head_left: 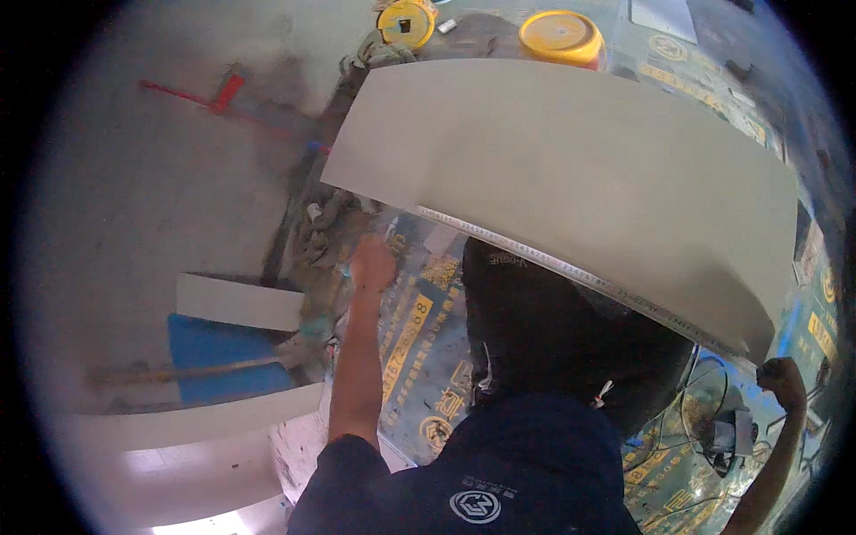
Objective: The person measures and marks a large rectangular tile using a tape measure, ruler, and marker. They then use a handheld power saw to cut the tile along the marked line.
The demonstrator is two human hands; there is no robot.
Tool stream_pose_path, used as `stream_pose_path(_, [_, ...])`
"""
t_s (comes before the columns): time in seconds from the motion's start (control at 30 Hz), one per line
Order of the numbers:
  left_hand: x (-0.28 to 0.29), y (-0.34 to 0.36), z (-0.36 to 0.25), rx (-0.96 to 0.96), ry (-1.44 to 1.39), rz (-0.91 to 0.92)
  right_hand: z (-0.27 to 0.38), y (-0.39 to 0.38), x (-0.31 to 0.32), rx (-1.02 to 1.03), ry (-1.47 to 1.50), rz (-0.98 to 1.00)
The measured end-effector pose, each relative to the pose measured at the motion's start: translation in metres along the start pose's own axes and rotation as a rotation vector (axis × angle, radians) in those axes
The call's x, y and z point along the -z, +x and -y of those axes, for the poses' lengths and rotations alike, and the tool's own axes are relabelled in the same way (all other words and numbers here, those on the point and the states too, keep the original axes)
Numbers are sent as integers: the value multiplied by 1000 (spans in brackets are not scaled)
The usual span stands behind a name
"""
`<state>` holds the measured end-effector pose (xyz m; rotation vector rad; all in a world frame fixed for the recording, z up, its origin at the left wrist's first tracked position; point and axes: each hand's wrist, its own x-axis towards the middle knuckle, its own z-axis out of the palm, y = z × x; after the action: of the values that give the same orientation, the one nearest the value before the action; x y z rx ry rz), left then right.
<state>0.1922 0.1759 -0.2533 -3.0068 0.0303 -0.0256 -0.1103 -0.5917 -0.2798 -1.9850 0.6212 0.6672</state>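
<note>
A large pale grey-beige board or tile (562,152) lies in front of me, with its near edge slanting down to the right. Along that edge stretches a tape measure's marked blade (562,266); its left end rests near the board's left part. My right hand (782,383) is closed at the board's near right corner, where the blade runs up to it; the tape's case is not clearly seen. To the left, my left hand (373,263) is closed just below the board's near left corner, apart from it. A small whitish thing shows at its fingers, too blurred to name.
Yellow-lidded buckets (562,37) stand beyond the board. Printed green protective sheeting (419,330) covers the floor. At the left lie a blue panel (227,352) and a pale offcut (239,301). A grey device with cables (733,432) sits at lower right. Red marks (227,92) show on the floor.
</note>
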Motion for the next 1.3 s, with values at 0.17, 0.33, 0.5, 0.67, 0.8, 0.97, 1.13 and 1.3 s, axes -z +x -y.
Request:
stream_pose_path(0.17, [2,1,-37,93,0,73,-14,-7,2,-45,7,-92])
stream_pose_path(0.33, [8,8,-49,101,63,126,-12,-8,1,-56,51,-78])
stream_pose_path(0.5, [-9,10,-16,-5,19,52,-5,-2,-3,2,-31,-36])
stream_pose_path(0.67, [6,19,-54,116,95,184,-59,-5,-3,76,37,-287])
stream_pose_path(0.8, [8,13,-45,70,74,182,-48,0,12,13,69,-48])
stream_pose_path(0.97, [13,11,-52,63,78,124,-32,-7,3,2,147,-152])
stream_pose_path(1.13, [13,9,-34,40,118,151,-18,-6,-2,-2,200,-41])
stream_pose_path(1.3, [9,30,-25,-25,269,25,-40,15,12,51,-133,-15])
